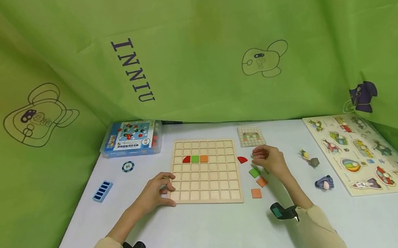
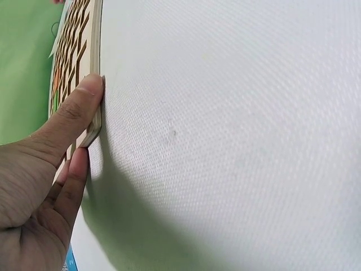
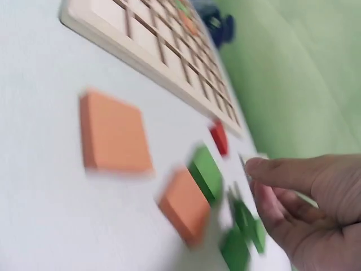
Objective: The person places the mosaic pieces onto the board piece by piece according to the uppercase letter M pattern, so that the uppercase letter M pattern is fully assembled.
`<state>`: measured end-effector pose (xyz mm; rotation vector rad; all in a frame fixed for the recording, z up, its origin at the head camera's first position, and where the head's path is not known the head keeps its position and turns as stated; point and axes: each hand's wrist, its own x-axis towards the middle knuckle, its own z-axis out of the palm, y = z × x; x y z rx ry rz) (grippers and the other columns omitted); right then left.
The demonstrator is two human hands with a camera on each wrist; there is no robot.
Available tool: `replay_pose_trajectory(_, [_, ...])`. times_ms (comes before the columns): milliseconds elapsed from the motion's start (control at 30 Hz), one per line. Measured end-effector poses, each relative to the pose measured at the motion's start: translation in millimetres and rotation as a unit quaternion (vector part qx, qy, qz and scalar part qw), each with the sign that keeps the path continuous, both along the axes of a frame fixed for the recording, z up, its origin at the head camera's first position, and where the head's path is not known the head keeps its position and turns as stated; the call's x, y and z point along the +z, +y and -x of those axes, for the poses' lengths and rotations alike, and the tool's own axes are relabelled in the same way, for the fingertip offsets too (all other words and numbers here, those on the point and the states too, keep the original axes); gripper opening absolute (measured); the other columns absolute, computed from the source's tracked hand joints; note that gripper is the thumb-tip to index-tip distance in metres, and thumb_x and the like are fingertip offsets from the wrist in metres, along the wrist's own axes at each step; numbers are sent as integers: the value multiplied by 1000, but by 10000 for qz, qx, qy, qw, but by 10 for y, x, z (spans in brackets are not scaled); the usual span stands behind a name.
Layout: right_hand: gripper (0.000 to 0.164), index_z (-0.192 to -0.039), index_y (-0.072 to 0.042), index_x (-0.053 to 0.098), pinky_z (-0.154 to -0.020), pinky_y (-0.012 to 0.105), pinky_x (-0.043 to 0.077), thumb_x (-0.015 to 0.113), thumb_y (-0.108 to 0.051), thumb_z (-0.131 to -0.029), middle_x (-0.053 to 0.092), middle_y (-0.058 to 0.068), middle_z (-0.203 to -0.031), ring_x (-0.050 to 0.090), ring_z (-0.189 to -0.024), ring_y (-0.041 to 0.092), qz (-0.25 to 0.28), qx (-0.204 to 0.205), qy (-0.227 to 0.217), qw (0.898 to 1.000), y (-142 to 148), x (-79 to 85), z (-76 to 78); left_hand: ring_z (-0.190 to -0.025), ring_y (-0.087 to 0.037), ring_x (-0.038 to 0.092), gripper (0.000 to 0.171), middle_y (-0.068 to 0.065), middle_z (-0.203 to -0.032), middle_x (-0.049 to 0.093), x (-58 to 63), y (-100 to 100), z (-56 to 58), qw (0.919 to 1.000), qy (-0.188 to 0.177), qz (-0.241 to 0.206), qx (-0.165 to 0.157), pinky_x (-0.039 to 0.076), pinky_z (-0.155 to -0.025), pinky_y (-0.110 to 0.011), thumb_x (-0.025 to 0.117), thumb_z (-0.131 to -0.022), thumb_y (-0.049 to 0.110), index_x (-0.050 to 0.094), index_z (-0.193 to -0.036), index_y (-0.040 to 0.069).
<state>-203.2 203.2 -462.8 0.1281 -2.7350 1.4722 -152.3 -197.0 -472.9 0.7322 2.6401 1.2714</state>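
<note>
the left hand (image 1: 156, 191) grips the near left corner of the square-celled pale wooden grid board (image 1: 206, 186), thumb along the near edge, fingers bent at the left side. the board lies flat on the white table (image 1: 204, 238); a red quarter-circle piece (image 1: 186, 159), a green square tile (image 1: 195, 158) and an orange square tile (image 1: 204, 158) occupy adjacent cells. the right hand (image 1: 270, 161), fingers loosely bent, thumb and fingertips apart, is just beside a loose red quarter-circle piece (image 1: 242, 159) right of the board.
</note>
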Motion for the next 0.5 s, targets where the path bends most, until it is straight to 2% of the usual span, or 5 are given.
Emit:
replay_pose_trajectory(167, [33, -115, 9, 59, -74, 16, 50, 69, 6, -83, 65, 25, -108, 63, -94, 30, 107, 204, 13, 9997, 354, 21, -70, -114, -40, 50, 32, -21, -126, 53, 20, -2, 6, 9999, -95, 16, 62, 54, -79, -32, 88, -61, 5, 61, -78, 4])
replay_pose_trajectory(333, [36, -118, 10, 57, -72, 19, 52, 68, 5, -84, 63, 26, -109, 63, -93, 27, 163, 609, -464, 9969, 613, 45, -177, -114, -40, 50, 32, -21, -127, 52, 18, -1, 11, 9997, -208, 29, 82, 53, -79, -33, 88, -62, 6, 59, -78, 4])
replay_pose_trajectory(500, [39, -119, 9, 56, -72, 21, 53, 69, 4, -83, 62, 26, -113, 63, -94, 26, 347, 931, -813, 9917, 697, 37, -246, -113, -39, 50, 33, -21, -127, 52, 11, 15, 15, 9997, -235, 0, 68, 53, -78, -34, 88, -62, 6, 59, -78, 4])
